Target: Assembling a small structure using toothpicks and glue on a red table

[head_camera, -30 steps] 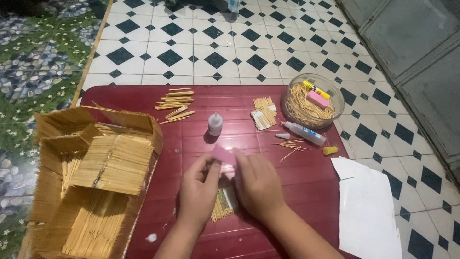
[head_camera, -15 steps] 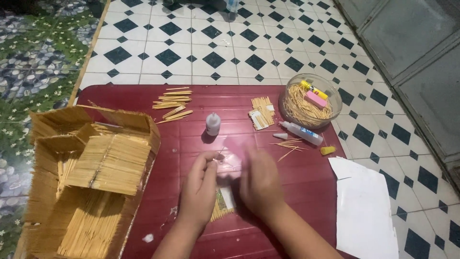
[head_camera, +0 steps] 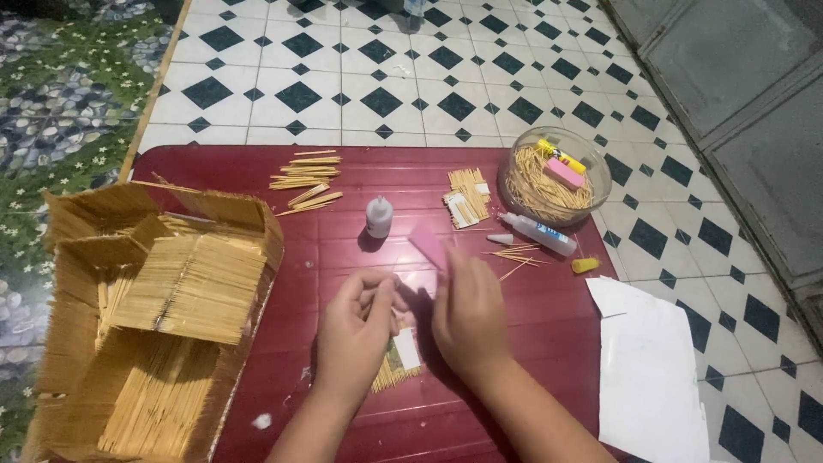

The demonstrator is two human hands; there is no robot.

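A dark red low table [head_camera: 446, 189] sits on black-and-white tiled floor, and it's crowded. Far left, a big model house built of toothpicks [head_camera: 163, 317] takes up the whole edge. Up top, a loose pile of flat wooden sticks [head_camera: 307, 180], then a small white glue bottle [head_camera: 378, 216] standing upright mid-table. To the right, a bundle of toothpicks [head_camera: 467, 197], a clear round bowl [head_camera: 555, 176] full of more toothpicks with a pink block and a yellow tube on top, a glue tube [head_camera: 538, 234] lying on its side, a yellow cap [head_camera: 585, 265], and a white paper sheet [head_camera: 647, 369] hanging over the right corner. Now the hands, close together at centre: the right hand [head_camera: 470, 317] pinches a pink sanding block [head_camera: 429, 247] at its fingertips, tilted, just above the knuckles. The left hand [head_camera: 360, 330] is curled, fingertips pressed together on something too small to make out. Beneath both wrists, a small toothpick panel [head_camera: 396, 367] lies flat on the table.
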